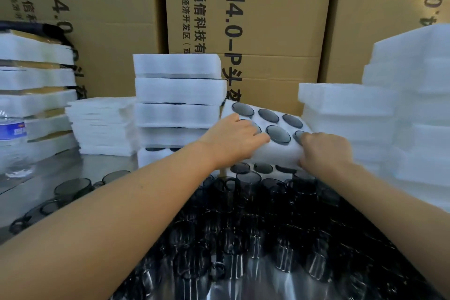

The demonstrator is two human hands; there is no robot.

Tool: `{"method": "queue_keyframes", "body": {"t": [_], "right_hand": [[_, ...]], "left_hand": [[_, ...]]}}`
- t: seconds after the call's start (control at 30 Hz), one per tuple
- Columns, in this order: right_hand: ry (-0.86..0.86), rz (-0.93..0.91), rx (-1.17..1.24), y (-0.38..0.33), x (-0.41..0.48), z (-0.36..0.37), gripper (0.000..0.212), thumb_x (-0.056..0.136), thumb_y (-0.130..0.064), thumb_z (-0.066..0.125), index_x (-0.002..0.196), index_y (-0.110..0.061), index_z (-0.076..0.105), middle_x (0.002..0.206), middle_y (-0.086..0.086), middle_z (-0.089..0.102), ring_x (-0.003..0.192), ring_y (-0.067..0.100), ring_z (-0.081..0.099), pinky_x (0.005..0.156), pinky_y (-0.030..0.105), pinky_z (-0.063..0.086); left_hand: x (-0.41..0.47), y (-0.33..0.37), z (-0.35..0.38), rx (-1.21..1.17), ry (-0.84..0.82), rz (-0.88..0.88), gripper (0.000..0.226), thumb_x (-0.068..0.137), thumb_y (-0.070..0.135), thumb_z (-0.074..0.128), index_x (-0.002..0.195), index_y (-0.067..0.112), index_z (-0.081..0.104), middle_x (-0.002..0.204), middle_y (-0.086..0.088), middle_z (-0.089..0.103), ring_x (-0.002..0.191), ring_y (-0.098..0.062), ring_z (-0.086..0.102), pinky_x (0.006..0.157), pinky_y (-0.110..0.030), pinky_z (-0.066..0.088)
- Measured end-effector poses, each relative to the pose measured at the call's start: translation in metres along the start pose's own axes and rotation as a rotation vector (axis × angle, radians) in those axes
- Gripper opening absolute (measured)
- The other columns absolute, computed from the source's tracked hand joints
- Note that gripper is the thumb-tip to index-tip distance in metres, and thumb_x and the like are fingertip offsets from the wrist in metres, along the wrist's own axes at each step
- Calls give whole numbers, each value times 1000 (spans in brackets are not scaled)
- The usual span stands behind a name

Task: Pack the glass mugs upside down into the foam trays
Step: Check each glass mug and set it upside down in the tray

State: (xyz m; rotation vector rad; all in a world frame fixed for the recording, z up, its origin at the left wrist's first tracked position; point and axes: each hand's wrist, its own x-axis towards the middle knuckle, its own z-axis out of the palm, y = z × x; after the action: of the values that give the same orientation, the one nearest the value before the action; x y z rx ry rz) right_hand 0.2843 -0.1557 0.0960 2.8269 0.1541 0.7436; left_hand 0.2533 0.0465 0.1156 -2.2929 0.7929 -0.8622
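Cardboard boxes [267, 31] are standing behind white foam stacks [179, 102], and I am gripping a tilted foam tray [275, 153] filled with upturned dark glass mugs [278, 134], my left hand [233, 139] curling over its top and my right hand [326, 151] clasping its near corner, above loose mugs [243, 202] crowding the surface [36, 187].

Filled foam tray [275, 153] sits tilted, apparently atop another tray [251, 169], behind loose mugs [255, 226], between foam stacks [177, 90], cartons [267, 19] behind.
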Motion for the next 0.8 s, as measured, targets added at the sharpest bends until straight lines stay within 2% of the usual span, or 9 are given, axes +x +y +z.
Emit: {"method": "queue_keyframes", "body": {"t": [0.1, 0.17, 0.2, 0.3, 0.4, 0.47, 0.57, 0.67, 0.8], "right_hand": [[23, 14, -77, -3, 3, 4, 27, 83, -22, 55, 109, -29, 52, 97, -5, 62, 89, 22, 61, 50, 24, 25], [15, 19, -120, -7, 7, 4, 25, 83, -19, 54, 107, -29, 54, 96, -6, 61, 84, 21, 57, 47, 24, 22], [4, 22, -136, -10, 9, 4, 24, 83, -17, 54, 105, -28, 56, 96, -6, 62, 84, 20, 57, 50, 23, 26], [-24, 18, -164, -19, 22, 9, 23, 84, -14, 55, 103, -25, 59, 100, -5, 63, 89, 20, 59, 60, 24, 33], [-52, 10, -162, -26, 36, 18, 27, 85, -11, 55, 109, -25, 58, 106, -4, 62, 96, 18, 60, 61, 24, 34], [-91, 18, -151, -30, 44, 27, 28, 85, -9, 56, 109, -23, 58, 107, -4, 62, 99, 17, 61, 62, 25, 35], [-130, 20, -122, -33, 52, 42, 23, 85, -10, 60, 104, -22, 58, 110, -2, 63, 101, 20, 61, 66, 26, 37], [-107, 38, -80, -31, 57, 52, 36, 90, -15, 59, 124, -24, 56, 119, 1, 61, 110, 22, 58, 70, 27, 36], [-146, 41, -21, -30, 64, 57, 35, 91, -17, 58, 126, -22, 56, 123, 4, 61, 112, 25, 58, 71, 28, 36]], "left_hand": [[5, -7, 19, -153, -27, -76, 41, 94, 18, 53, 132, 22, 39, 128, 3, 56, 119, -19, 49, 90, -33, 35], [8, -13, 30, -224, -53, -129, 40, 93, 17, 54, 130, 21, 39, 126, 1, 58, 114, -21, 51, 91, -35, 36], [8, -16, 35, -245, -75, -156, 38, 93, 16, 54, 128, 20, 39, 121, -1, 60, 108, -23, 53, 89, -36, 37], [13, -20, 51, -273, -147, -239, 34, 93, 13, 53, 123, 18, 38, 109, -5, 64, 92, -28, 56, 71, -35, 34], [16, -17, 66, -286, -261, -292, 34, 93, 10, 51, 122, 18, 36, 105, -8, 64, 81, -30, 57, 58, -34, 36], [18, -15, 74, -276, -311, -294, 35, 92, 8, 50, 122, 17, 35, 101, -8, 62, 73, -26, 50, 51, -32, 31], [22, -17, 82, -311, -338, -292, 40, 94, 12, 53, 130, 19, 37, 113, -8, 60, 84, -26, 52, 60, -31, 34], [29, -18, 91, -443, -351, -316, 49, 91, 22, 63, 135, 22, 42, 130, -5, 57, 114, -27, 54, 77, -31, 38], [31, -19, 101, -620, -380, -356, 54, 85, 23, 71, 134, 19, 49, 133, -6, 56, 120, -24, 52, 91, -33, 41]]}}
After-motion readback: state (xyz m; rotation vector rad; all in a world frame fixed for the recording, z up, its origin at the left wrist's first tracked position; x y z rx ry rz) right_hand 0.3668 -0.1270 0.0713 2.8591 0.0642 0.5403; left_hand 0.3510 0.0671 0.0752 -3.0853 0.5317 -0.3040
